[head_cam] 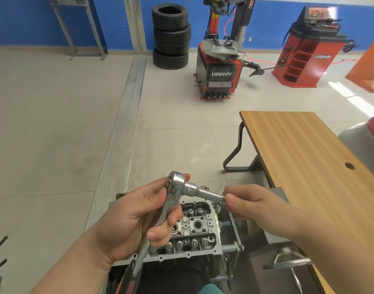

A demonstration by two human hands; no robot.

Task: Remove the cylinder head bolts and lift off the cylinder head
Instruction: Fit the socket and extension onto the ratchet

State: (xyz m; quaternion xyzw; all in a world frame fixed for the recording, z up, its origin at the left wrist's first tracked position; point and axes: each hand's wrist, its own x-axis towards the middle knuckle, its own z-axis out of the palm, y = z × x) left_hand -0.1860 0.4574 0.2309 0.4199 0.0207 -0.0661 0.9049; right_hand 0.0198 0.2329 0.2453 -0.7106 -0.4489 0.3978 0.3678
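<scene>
Low in the middle of the frame, the left hand (137,217) grips the ratchet wrench (160,211) by its handle, fingers curled round it, with the ratchet's head raised. The right hand (252,203) pinches the end of the extension bar (205,193) that juts from that head. Directly beneath both hands sits the cylinder head (196,232), its valve gear exposed, on a stand. A wooden counter (305,158) fills the right side, and stacked tyres (171,37) stand at the upper centre.

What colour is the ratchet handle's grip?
Orange and black, on the ratchet handle's grip; head view, bottom edge.
</scene>
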